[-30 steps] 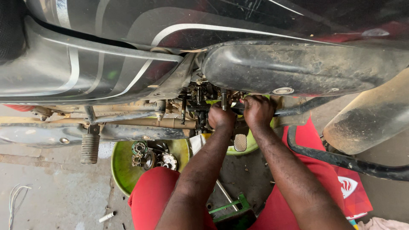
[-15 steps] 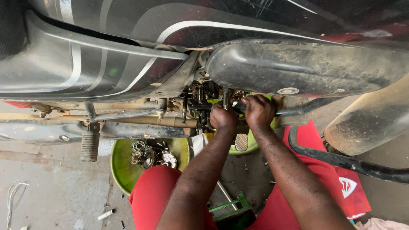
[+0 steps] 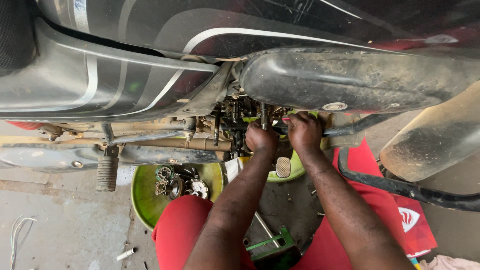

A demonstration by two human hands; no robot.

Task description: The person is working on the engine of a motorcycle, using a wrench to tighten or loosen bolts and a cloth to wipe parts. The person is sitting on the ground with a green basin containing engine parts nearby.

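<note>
Engine internals (image 3: 240,117) (hemmed by bodywork) crowd both hands (image 3: 261,137).

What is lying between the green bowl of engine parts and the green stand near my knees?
In the head view, bare dirty floor lies between the green bowl and green stand, crossed by a thin metal rod.

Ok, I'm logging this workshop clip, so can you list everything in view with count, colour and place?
black motorcycle body with grey stripes: one, black, across top
exposed metal engine parts: one cluster, dark, centre
ribbed rubber footpeg: one, grey, left
round green plastic basin: one, green, on floor
loose metal gears: several, silver, in the basin
black rubber hose: one, right
red trouser legs: two, bottom
left hand: at the engine
right hand: at the engine
</note>
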